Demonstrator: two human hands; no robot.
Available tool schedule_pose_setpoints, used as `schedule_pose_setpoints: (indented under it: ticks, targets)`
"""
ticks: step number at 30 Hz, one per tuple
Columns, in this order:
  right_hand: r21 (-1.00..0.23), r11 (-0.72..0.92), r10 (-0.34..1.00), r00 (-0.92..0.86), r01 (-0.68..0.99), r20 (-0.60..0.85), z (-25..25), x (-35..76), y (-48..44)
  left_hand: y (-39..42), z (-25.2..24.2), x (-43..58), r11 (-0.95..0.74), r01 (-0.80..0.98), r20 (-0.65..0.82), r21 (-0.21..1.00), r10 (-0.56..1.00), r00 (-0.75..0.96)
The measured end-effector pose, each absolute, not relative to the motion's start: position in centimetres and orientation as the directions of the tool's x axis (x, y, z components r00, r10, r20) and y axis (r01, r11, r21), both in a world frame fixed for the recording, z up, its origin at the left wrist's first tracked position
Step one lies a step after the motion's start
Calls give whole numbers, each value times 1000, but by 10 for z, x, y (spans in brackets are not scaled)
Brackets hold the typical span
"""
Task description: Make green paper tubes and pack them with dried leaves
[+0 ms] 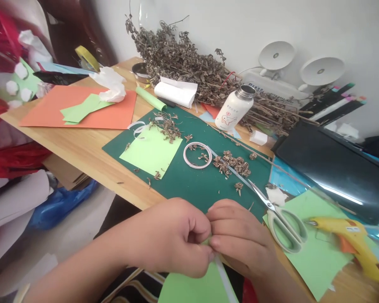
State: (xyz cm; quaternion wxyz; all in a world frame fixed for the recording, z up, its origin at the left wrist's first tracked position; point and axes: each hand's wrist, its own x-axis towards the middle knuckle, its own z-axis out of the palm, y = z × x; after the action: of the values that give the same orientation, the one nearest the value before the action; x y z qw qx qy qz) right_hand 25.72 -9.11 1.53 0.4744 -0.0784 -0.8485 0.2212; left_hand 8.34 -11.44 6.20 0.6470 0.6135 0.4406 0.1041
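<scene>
My left hand (177,240) is closed in a pinch on the top end of a light green sheet of paper (189,288). Against it, my right hand (240,235) has its fingers curled around the same end. A pale strip, apparently double-sided tape (225,280), runs down the sheet's right edge. Both hands meet over the front of a dark green cutting mat (183,185). On the mat lie a roll of narrow tape (185,156), dried leaf clumps (236,163) and another light green sheet (151,151). Scissors (286,229) rest right of my right hand, blades on the mat.
A yellow glue gun (350,235) lies on green paper (316,252) at the right. A white bottle (235,107) stands uncapped before a heap of dried plants (183,59). Orange paper (113,120) is at the left, a black glossy case (331,168) at the right.
</scene>
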Motion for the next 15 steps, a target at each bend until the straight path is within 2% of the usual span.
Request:
schedule_pose_setpoints:
  ticks: [8, 11, 15]
  targets:
    - [-578, 815, 451, -590, -34, 670, 20, 252, -93, -112, 73, 84, 346, 511, -603, 787, 611, 514]
    - [-636, 772, 491, -623, -13, 609, 24, 253, -93, -111, 77, 86, 344, 554, -631, 758, 600, 491]
    - [-636, 771, 494, -663, 37, 562, 30, 255, -92, -111, 77, 88, 318, 580, -634, 750, 594, 495]
